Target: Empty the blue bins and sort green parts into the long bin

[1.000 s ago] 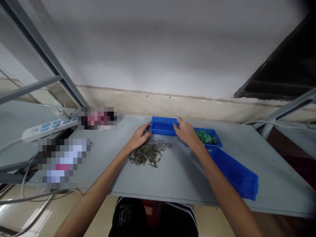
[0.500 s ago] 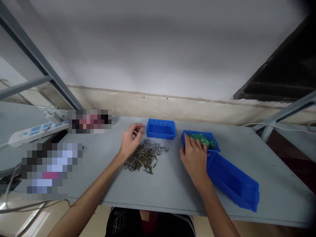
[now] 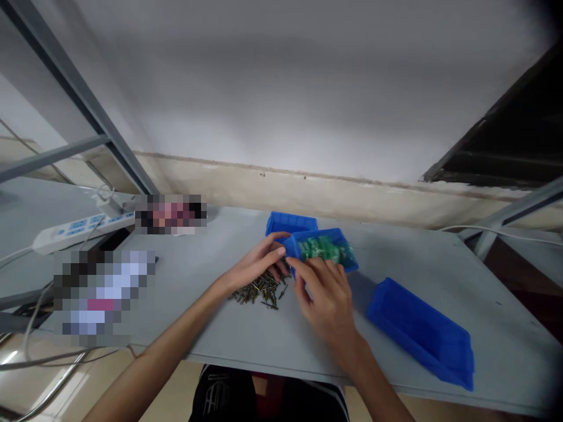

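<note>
A blue plastic bin (image 3: 347, 236) holding small green plastic packets (image 3: 325, 248) is tilted a little, above the table's middle. My left hand (image 3: 257, 264) is at the bin's left end, thumb on top and fingers partly under it. My right hand (image 3: 328, 293) grips the near wall, its fingers curled over the rim and partly hiding the packets. Below my left hand lies a loose pile of metal rivets (image 3: 259, 291), partly covered by the hand and bin. Directly behind stands another blue bin (image 3: 292, 221), its front hidden.
A third blue bin (image 3: 422, 331), elongated and with nothing seen inside, lies at the right near the table's front edge. To the left are a white power strip (image 3: 79, 228) with cables and two blurred-out items. A wall and metal frame posts bound the back.
The bin of green packets has come left from beside the long bin to over the rivet pile, carried by my right hand. My left hand has moved right and met its end.
</note>
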A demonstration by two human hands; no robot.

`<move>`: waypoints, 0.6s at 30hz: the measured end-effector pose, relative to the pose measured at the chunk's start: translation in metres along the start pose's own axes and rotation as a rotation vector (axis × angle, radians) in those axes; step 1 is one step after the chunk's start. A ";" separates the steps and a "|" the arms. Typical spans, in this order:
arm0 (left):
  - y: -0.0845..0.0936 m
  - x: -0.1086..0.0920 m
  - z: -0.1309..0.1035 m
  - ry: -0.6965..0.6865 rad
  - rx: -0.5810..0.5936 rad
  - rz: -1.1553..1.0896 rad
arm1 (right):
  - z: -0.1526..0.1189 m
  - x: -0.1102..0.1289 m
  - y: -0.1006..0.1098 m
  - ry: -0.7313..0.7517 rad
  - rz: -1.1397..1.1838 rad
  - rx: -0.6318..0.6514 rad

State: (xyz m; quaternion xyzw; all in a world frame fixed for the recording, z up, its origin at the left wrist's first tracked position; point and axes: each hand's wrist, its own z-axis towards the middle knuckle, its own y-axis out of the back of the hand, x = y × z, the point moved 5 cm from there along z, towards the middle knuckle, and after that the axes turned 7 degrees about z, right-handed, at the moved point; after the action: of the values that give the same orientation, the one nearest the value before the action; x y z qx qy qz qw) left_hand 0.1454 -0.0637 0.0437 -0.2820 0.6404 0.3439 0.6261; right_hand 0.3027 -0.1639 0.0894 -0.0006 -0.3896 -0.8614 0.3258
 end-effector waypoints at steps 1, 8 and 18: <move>0.000 0.001 -0.002 0.000 0.011 -0.030 | 0.004 0.010 -0.002 0.020 0.030 0.014; 0.015 0.009 -0.002 -0.041 -0.102 -0.227 | 0.034 0.037 -0.001 0.159 0.090 0.144; 0.018 0.009 0.004 0.047 -0.085 -0.441 | -0.004 -0.035 0.039 -0.379 0.274 -0.277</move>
State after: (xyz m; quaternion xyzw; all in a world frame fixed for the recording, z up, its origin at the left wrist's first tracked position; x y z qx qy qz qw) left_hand 0.1333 -0.0492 0.0365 -0.4493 0.5626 0.2184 0.6587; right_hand 0.3532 -0.1656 0.1035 -0.2594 -0.3182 -0.8389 0.3574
